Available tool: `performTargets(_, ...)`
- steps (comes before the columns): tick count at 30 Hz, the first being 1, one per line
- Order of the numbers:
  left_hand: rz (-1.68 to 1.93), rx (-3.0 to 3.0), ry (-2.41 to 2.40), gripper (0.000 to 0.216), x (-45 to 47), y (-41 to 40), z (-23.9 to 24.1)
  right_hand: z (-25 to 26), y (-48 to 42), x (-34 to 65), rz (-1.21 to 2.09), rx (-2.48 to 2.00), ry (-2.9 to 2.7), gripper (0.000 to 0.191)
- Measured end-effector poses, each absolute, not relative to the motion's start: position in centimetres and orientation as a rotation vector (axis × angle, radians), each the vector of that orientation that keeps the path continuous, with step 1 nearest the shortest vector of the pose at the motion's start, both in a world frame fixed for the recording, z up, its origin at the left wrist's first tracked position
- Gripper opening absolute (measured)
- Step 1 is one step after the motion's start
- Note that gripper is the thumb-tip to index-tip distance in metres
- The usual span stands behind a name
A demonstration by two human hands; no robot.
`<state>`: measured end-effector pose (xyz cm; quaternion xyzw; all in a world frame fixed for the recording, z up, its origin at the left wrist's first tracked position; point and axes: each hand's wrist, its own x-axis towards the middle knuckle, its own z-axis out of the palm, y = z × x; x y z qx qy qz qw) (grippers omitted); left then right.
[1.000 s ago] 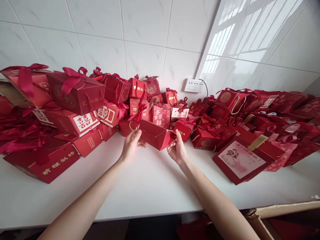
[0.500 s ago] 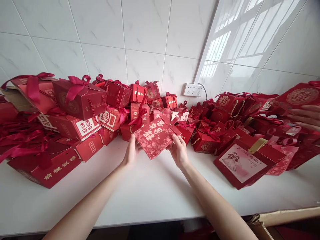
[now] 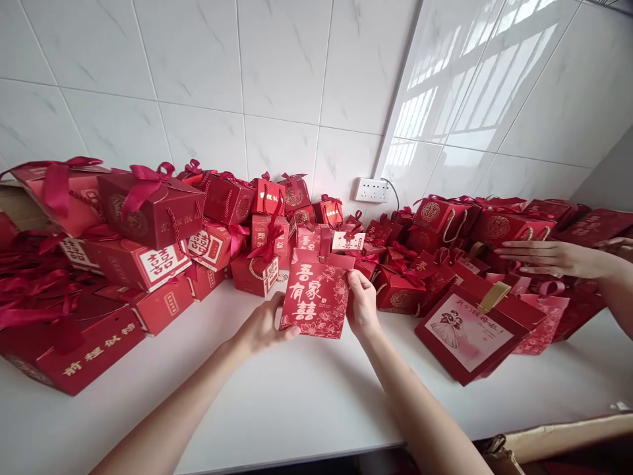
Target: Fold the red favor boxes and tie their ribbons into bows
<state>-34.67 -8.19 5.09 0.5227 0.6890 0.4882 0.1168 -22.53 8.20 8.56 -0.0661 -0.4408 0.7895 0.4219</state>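
Between my hands stands a red gift bag (image 3: 319, 297) with gold characters and a pale floral print, its front facing me and a ribbon at its top. My left hand (image 3: 264, 323) is closed on its lower left side, the thumb at the bottom corner. My right hand (image 3: 362, 302) grips the right edge near the top, thumb in front. The fingers behind the bag are hidden. Just behind it sits a small red box (image 3: 254, 274) with a rope handle and a bow.
Stacked red gift boxes (image 3: 153, 204) fill the left of the white table (image 3: 297, 402). More boxes and bags lie right, including a red bag with a couple drawing (image 3: 469, 333). Another person's hand (image 3: 554, 257) touches that pile. A power strip (image 3: 372, 190) is on the wall; a cardboard box (image 3: 558, 439) stands lower right.
The gift bag has turned from a tilt to nearly upright, facing me. My left hand has shifted to its lower corner. The other person's hand has moved left, onto the right pile.
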Motion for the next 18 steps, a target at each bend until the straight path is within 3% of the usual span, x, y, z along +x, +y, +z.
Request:
performTargets(7,1.465,1.612,2.125,0.055,-34.6,-8.1,5.0,8.7,8.3,-22.5,1.984,-0.106,-1.106,0.025)
performTargets(14,2.177,1.528,2.221,0.074,-34.6,-7.5,5.3,7.5,8.3,-23.8,2.190,-0.117,-0.853,0.006)
performTargets(18,2.213,1.808,2.216,0.071,-34.4,-7.8,5.7,6.7,7.9,-24.3,2.326,-0.190,-0.832,0.018)
